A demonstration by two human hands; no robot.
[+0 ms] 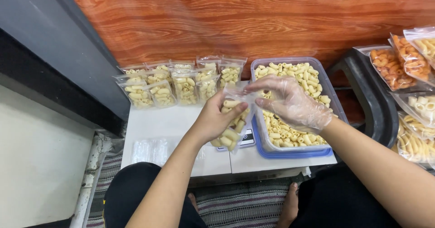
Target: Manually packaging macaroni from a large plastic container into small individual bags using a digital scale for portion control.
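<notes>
My left hand (216, 119), bare, grips a small clear bag of pale tube-shaped snacks (233, 119) above a small scale (247, 139). My right hand (290, 101), in a clear plastic glove, pinches the bag's top edge (239, 92) with fingers and thumb. Just right of the bag stands a clear plastic tub (333, 96) with a blue lid under it, holding many loose snack tubes (290, 133). Both hands meet over the tub's left rim.
Several filled bags (179, 85) lean in rows at the back of the low white table (163, 124). A stack of empty clear bags (152, 151) lies front left. More filled bags, some orange (394, 67), rest on a dark stool at right. A wood-grain wall rises behind.
</notes>
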